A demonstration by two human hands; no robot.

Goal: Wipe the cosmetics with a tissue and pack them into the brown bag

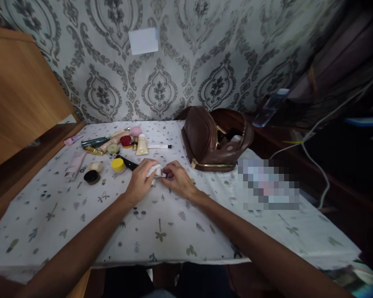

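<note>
The left hand (pixel 141 178) bunches a white cloth (pixel 156 170); the right hand (pixel 179 179) pinches a small item (pixel 166 175) lengthwise left-to-right, dark end right.

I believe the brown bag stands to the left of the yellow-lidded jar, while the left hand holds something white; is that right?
Not quite: the head view shows the brown bag to the right of the yellow-lidded jar. The left hand does hold something white.

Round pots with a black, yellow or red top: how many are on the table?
3: the black-topped pot is nearest, the yellow-topped pot is behind and right of it, and the red-topped pot sits farther back. Others may be hidden.
</note>
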